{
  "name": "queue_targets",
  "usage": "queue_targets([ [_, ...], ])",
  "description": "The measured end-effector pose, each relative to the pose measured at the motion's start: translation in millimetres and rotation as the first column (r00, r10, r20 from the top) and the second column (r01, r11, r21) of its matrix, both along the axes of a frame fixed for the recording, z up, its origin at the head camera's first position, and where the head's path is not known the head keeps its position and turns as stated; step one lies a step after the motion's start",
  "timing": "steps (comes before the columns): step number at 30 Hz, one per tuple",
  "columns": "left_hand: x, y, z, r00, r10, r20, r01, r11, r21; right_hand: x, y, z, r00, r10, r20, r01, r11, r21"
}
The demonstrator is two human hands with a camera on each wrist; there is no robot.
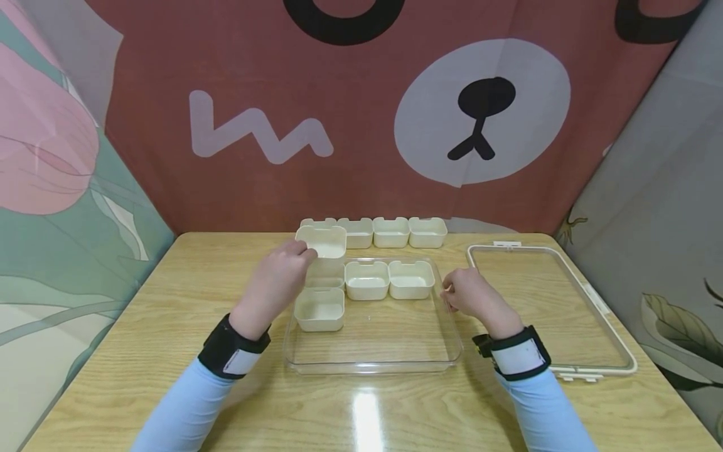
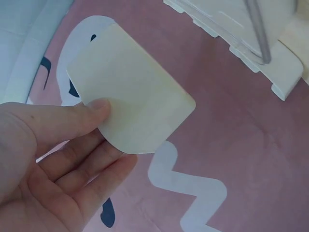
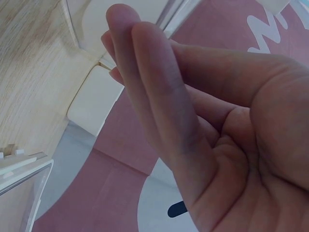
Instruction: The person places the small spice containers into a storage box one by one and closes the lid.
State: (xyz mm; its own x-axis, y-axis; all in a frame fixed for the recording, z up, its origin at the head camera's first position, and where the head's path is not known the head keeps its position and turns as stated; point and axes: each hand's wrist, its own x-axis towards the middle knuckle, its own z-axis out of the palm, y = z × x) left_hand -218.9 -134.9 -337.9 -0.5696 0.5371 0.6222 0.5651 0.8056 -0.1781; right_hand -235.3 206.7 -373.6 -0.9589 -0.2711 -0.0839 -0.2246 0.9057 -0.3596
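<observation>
Pinching cream cup (image 1: pixel 322 242) w/ left hand (image 1: pixel 275 285) above clear tray (image 1: pixel 373 364), prob to clear rim; right hand (image 1: pixel 471 295) loose, empty, steadying tray edge.

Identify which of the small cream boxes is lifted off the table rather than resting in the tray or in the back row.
The cream box pinched by the left hand above the clear tray's back-left corner; the others sit in the tray or the back row.

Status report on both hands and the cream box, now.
Left hand pinches the cream box, lifted over the clear tray. Right hand holds nothing, at the tray's right rim. Nothing in the way.
</observation>
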Motion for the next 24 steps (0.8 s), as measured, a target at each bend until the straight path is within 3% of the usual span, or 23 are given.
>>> queue_targets([
  [13, 8.5, 11.3, 1.2, 0.999, -0.022, 0.025, 0.023, 0.999, -0.039, 0.9, 0.0, 1.4, 1.0, 0.005, -0.001, -0.005, 1.0, 0.002],
  [24, 14.3, 20.2, 2.0, 0.997, -0.076, -0.008, 0.075, 0.996, -0.052, 1.1, 0.2, 0.6, 1.0, 0.016, -0.016, -0.016, 1.0, -0.011],
])
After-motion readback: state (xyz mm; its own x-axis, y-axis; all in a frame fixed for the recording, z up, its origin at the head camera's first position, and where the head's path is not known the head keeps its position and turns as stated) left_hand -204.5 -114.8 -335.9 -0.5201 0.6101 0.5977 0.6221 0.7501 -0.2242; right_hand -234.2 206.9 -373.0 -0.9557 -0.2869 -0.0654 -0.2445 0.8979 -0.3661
